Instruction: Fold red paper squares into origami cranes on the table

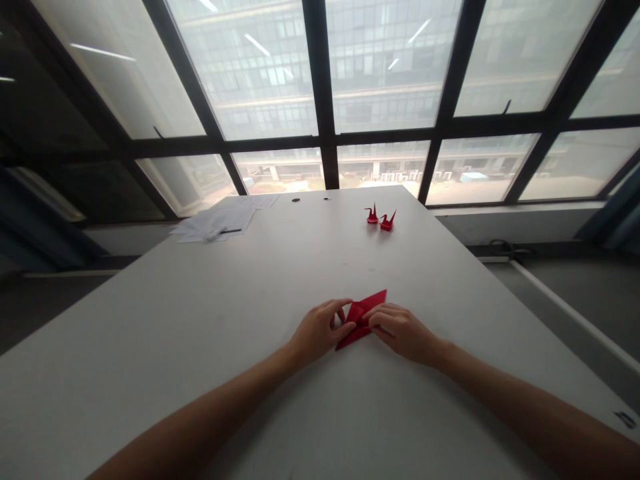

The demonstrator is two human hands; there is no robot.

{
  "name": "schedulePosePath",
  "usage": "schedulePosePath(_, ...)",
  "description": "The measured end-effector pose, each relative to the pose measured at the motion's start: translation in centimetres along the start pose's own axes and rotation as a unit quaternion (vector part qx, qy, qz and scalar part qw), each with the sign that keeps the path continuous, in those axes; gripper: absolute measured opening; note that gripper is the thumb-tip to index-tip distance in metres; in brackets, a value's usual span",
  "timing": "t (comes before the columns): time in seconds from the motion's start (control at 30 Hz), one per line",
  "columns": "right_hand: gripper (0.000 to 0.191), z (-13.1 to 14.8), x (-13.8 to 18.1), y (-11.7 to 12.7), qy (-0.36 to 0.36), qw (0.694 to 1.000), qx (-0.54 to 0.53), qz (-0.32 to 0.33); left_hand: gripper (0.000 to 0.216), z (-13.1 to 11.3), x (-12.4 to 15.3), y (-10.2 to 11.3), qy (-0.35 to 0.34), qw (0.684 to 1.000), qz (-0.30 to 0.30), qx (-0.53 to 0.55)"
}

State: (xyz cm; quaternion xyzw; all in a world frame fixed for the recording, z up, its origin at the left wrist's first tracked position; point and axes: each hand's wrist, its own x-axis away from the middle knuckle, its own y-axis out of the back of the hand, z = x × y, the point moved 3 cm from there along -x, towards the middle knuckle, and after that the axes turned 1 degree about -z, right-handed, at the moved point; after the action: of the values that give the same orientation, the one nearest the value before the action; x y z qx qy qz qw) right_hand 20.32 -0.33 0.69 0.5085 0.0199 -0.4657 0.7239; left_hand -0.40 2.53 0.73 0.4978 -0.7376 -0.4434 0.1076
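Note:
A partly folded red paper [364, 312] lies flat on the white table [200, 333], near its middle. My left hand [320, 330] pinches the paper's left side, thumb and fingers closed on a flap. My right hand [400, 330] presses the paper's right side with its fingertips together. Parts of the paper are hidden under both hands.
Two finished red paper cranes [380, 218] stand at the far side of the table. A loose stack of white sheets with a dark pen [220, 223] lies at the far left corner. Large windows with dark frames rise behind the table's far edge.

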Motion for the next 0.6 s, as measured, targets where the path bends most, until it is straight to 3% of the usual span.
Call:
schedulePosePath(0.33,0.018,0.4,0.1,-0.2,0.052,0.997,0.022,0.056,0.051,-0.5,0.1,0.4,-0.018,1.0,-0.002,-0.024)
schedulePosePath(0.6,0.017,0.5,0.2,0.0,0.09,0.993,0.015,0.073,0.031,0.6,-0.2,0.1,0.027,0.999,-0.03,0.036)
